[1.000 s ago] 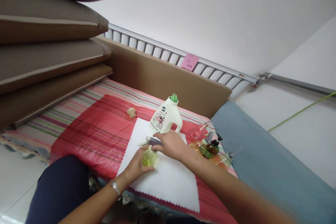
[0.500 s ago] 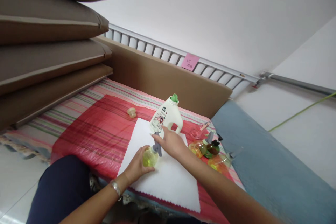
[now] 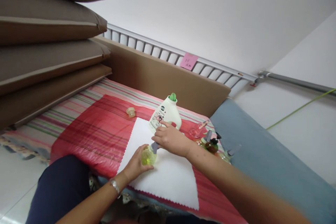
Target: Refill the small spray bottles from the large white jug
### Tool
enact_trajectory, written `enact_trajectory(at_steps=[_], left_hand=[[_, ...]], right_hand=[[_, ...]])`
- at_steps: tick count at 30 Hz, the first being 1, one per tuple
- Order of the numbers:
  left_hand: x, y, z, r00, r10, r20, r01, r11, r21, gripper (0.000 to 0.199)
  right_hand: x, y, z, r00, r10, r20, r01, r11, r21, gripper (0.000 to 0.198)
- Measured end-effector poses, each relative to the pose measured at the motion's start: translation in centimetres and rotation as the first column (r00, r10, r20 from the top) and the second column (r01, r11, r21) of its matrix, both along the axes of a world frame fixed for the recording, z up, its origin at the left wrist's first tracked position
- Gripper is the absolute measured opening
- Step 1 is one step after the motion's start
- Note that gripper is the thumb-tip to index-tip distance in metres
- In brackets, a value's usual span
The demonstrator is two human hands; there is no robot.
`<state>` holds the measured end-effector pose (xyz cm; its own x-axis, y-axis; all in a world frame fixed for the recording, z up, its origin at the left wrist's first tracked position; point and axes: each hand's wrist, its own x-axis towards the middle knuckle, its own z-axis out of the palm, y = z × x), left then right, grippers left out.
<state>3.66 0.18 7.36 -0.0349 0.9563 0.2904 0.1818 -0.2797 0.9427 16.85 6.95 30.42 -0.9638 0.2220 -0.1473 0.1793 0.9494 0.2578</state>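
Observation:
A small round clear bottle (image 3: 148, 156) of yellow-green liquid stands over the white scalloped sheet (image 3: 173, 178). My left hand (image 3: 137, 162) is wrapped round its body from the left, thumb at the front. From above and the right, my right hand (image 3: 172, 140) grips the bottle's grey spray head (image 3: 154, 147), covering much of it. Just behind my right hand is a white jug (image 3: 172, 112) with a flower label and a green spout in its uncapped mouth. A pale cap (image 3: 130, 112) lies to the jug's left.
On the right, several more bottles (image 3: 211, 146) with coloured liquid stand beside a clear pink funnel-like piece (image 3: 195, 131), partly behind my right forearm. Red plastic sheeting (image 3: 97, 129) covers the striped cloth. Stacked brown cushions (image 3: 52, 56) rise on the left; a brown board (image 3: 168, 73) stands behind.
My right hand has turned and closed over the grey spray head, its forearm now covering more of the bottles at right. My left hand keeps its hold on the bottle.

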Motion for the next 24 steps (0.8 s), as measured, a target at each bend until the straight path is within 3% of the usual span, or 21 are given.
enact_trajectory(at_steps=[6, 11, 15, 19, 22, 24], left_hand=[[0.0, 0.0, 0.1, 1.000, 0.020, -0.004, -0.020, 1.000, -0.016, 0.078], [0.0, 0.0, -0.2, 1.000, 0.025, -0.007, -0.025, 1.000, -0.006, 0.077], [0.1, 0.1, -0.3, 0.999, 0.028, -0.017, -0.028, 1.000, 0.003, 0.078], [0.1, 0.1, -0.2, 1.000, 0.017, -0.007, -0.017, 1.000, 0.002, 0.080], [0.1, 0.0, 0.1, 1.000, 0.009, 0.017, -0.009, 1.000, -0.008, 0.079], [0.0, -0.2, 0.5, 0.999, -0.003, 0.035, 0.004, 1.000, -0.015, 0.077]], right_hand=[[-0.5, -0.4, -0.2, 0.976, -0.217, -0.019, 0.217, 0.976, -0.024, 0.038], [-1.3, -1.3, -0.6, 0.880, -0.473, -0.045, 0.467, 0.879, -0.094, 0.041], [-2.3, -1.7, -0.8, 0.742, -0.669, -0.037, 0.647, 0.730, -0.218, 0.043], [-3.4, -0.9, -1.5, 0.581, -0.812, 0.047, 0.756, 0.518, -0.400, 0.039], [-3.3, 0.4, -2.1, 0.503, -0.855, 0.130, 0.738, 0.346, -0.580, 0.045], [-2.4, 1.1, -2.4, 0.489, -0.863, 0.129, 0.664, 0.272, -0.696, 0.048]])
